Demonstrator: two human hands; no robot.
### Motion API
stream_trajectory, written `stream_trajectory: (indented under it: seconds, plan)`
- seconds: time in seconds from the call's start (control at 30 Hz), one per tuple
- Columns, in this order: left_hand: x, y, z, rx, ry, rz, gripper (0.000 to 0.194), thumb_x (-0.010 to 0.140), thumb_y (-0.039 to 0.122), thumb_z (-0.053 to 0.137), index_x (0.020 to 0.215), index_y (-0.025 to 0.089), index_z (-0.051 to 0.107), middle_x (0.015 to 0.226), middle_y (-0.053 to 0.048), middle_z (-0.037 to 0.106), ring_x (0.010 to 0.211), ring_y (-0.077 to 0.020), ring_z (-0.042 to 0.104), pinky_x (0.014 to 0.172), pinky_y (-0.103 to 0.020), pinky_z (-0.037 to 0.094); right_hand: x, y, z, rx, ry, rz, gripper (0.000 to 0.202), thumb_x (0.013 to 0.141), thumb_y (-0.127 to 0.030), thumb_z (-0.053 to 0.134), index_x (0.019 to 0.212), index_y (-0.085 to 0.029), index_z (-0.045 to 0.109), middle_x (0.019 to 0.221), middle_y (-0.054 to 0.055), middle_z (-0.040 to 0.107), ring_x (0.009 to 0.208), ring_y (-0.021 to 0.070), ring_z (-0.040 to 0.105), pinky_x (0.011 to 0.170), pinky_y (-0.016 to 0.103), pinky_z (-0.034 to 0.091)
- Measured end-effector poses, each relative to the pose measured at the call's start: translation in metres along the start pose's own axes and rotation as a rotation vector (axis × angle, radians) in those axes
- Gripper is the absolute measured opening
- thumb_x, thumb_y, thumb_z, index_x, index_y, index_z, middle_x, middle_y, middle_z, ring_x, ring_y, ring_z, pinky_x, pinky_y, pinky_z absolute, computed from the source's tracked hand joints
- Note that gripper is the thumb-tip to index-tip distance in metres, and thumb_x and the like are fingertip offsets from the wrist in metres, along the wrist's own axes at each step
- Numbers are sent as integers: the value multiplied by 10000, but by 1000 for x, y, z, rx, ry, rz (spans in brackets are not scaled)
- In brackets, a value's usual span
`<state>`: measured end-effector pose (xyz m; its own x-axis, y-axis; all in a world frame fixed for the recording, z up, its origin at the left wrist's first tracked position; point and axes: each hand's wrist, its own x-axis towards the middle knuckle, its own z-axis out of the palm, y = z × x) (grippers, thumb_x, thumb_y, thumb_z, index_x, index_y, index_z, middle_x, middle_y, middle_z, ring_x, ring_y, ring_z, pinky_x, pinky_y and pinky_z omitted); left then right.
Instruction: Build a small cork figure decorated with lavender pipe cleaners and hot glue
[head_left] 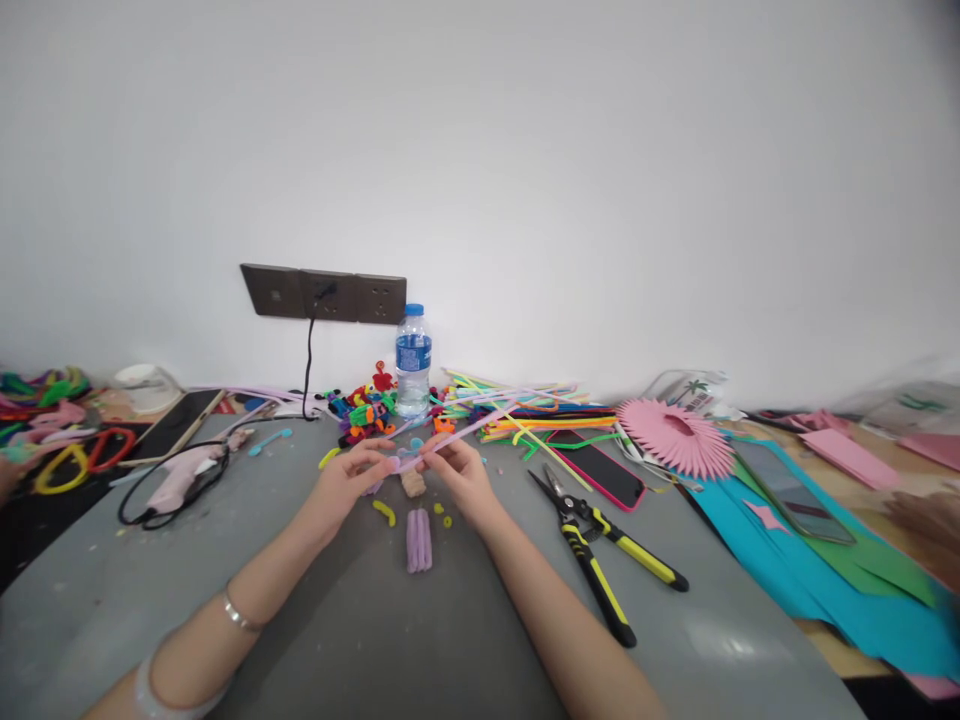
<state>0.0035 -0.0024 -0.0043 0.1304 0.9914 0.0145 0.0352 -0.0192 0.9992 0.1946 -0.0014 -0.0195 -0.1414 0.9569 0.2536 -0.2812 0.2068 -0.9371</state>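
My left hand pinches one end of a lilac pipe cleaner between thumb and finger. Just to the right, my right hand grips the same strip, which sticks out up and to the right past the fingers. Between the hands, a small tan piece lies on the grey table. Nearer me is a bundle of short lilac pieces side by side. Small yellow bits lie around it. Fingertips hide part of the held strip.
A water bottle stands by the wall beside colourful pipe-cleaner figures. Yellow-black pliers lie at right, near a phone and a pink paper fan. A pink glue gun lies left. Other people's hands show at both edges.
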Motion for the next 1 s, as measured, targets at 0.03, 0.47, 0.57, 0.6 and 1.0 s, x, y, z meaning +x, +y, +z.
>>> stream_trajectory:
  seconds: [0.03,0.47,0.57,0.6,1.0]
  plan:
    - [-1,1,0,55,-47,20,324,652,519,799,668,196,786,1147,-113,671,1050,-286,606,848,-355,499,0,0,-1,-16,7,-10,337,760,-529,745,840,-208,680,673,3,668,660,168,625,678,296,502]
    - [4,2,-4,71,6,77,340,619,549,812,715,223,804,1111,-103,684,1133,-297,583,952,-369,463,4,-2,-6,23,45,-41,293,745,-482,779,804,-211,687,724,14,693,722,184,663,735,313,523]
    - [5,-2,-3,-49,76,35,398,575,574,832,732,209,802,1130,-100,686,1135,-292,581,916,-348,480,3,-1,-3,19,12,-26,302,727,-483,793,785,-208,684,741,26,714,736,193,681,721,314,532]
    - [6,-3,-2,-78,89,23,409,567,577,837,730,204,801,1132,-104,688,1133,-292,582,912,-347,481,2,0,-2,9,-9,-22,302,729,-483,792,783,-206,685,746,31,720,733,194,682,713,313,533]
    - [2,0,-1,-114,22,-33,354,624,540,822,682,196,763,1161,-91,652,1148,-281,558,924,-339,454,-1,-3,-2,-53,-118,-5,244,782,-438,761,801,-200,712,746,31,722,714,180,675,715,304,523]
